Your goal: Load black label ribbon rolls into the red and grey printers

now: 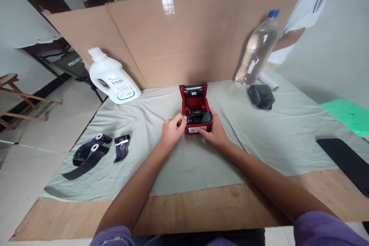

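A small red and black label printer (198, 118) stands on the cloth in front of me with its lid (193, 91) raised, so its inner compartment shows. My left hand (173, 127) has its fingers curled in, thumb and fingertips pressed at the printer's front left corner. Wrapped around the right side is my right hand (215, 130), its thumb lying across the white label on the front. Inside the compartment, dark parts are too small to make out.
On the left lie dark rolls (90, 153) and a small black roll (122, 148), below a white jug (112, 78). A water bottle (258, 50), black wrapped object (261, 97) and black phone-like slab (346, 161) are rightward. Cardboard (178, 42) stands behind; a person's sleeve (308, 2) shows beyond.
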Motion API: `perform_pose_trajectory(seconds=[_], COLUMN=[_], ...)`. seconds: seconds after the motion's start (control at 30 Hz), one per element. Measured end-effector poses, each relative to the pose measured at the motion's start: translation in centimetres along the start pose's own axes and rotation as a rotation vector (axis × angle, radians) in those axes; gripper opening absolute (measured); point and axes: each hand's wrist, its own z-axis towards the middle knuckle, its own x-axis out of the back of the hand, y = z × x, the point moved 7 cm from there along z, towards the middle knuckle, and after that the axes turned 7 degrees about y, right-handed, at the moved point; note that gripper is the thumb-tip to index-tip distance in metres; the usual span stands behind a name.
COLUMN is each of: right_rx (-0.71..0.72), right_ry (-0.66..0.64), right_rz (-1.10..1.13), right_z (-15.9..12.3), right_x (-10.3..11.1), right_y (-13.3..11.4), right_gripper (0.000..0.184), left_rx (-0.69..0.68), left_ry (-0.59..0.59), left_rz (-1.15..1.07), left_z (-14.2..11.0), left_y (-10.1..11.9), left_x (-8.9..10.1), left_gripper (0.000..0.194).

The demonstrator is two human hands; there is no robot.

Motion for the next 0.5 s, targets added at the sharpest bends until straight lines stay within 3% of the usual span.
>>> perform_pose_trajectory(seconds=[0.5], right_rx=[-0.012], right_ry=[-0.009], right_rz=[0.019], right_z=[-0.05], right_x=[0.04], right_y=[0.07], right_gripper=[0.093], left_rx=[-0.007], left_ry=[0.006], left_rz=[-0.008], left_z=[0.06], left_y=[-0.16], left_x=[0.01], left_gripper=[0.039])
